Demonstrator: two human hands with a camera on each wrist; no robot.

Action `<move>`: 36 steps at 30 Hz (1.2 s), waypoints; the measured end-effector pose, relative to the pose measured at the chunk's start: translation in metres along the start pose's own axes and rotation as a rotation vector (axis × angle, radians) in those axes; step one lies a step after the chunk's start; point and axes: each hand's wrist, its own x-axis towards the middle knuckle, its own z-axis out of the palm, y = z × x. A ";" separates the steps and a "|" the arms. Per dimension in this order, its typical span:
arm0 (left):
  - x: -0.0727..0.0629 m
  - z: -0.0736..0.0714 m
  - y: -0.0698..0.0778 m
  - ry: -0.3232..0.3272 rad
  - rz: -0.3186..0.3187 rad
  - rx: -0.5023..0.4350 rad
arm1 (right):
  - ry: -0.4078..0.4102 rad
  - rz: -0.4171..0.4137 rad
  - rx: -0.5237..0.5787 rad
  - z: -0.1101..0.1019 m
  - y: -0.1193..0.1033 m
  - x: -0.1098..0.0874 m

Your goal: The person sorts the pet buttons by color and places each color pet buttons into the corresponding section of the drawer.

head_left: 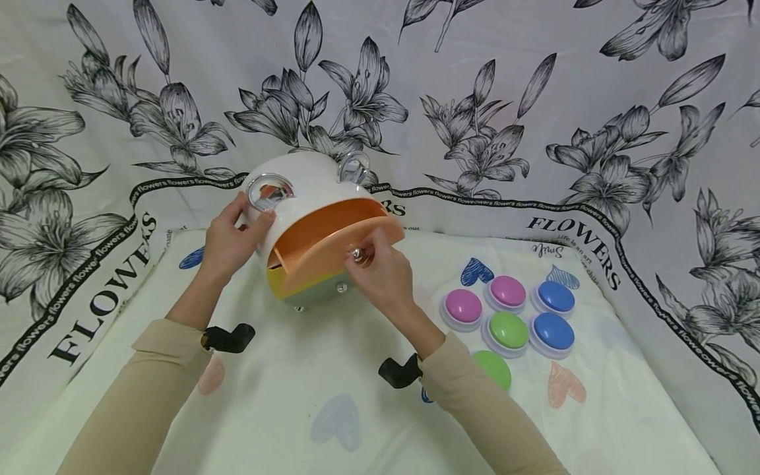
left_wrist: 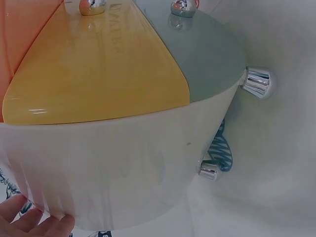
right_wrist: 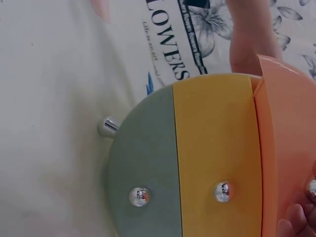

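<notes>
Right hand [head_left: 384, 277]: fingers pinch the silver knob [head_left: 356, 253] of the orange drawer [head_left: 315, 258], which stands out. Left hand [head_left: 230, 243]: fingers grip the white cabinet [head_left: 305, 177] at its 10 o'clock; cabinet stands toward the desk's [head_left: 267, 409] 11 o'clock. Yellow drawer [right_wrist: 217, 133], green drawer [right_wrist: 148, 153]: closed. Six domed discs [head_left: 508, 330], at 4 o'clock: all outside the cabinet.

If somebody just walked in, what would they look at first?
Probably the shiny white rounded box near the middle. Its orange drawer sticks out: the right hand pinches its silver knob, while the left hand holds the box's side. Next might come the bright pink domes, green domes and blue domes, clustered on the right.
</notes>
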 end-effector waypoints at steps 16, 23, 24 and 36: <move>-0.001 0.001 0.000 0.013 -0.007 0.008 | 0.000 -0.011 0.037 -0.015 0.006 -0.021; 0.001 0.002 -0.001 0.027 -0.003 0.001 | 0.014 -0.037 0.054 -0.019 0.008 -0.029; 0.001 0.002 -0.001 0.029 0.000 -0.001 | 0.015 -0.037 0.057 -0.020 0.008 -0.030; 0.002 0.003 -0.001 0.039 -0.005 -0.001 | 0.033 -0.005 0.123 -0.022 0.010 -0.041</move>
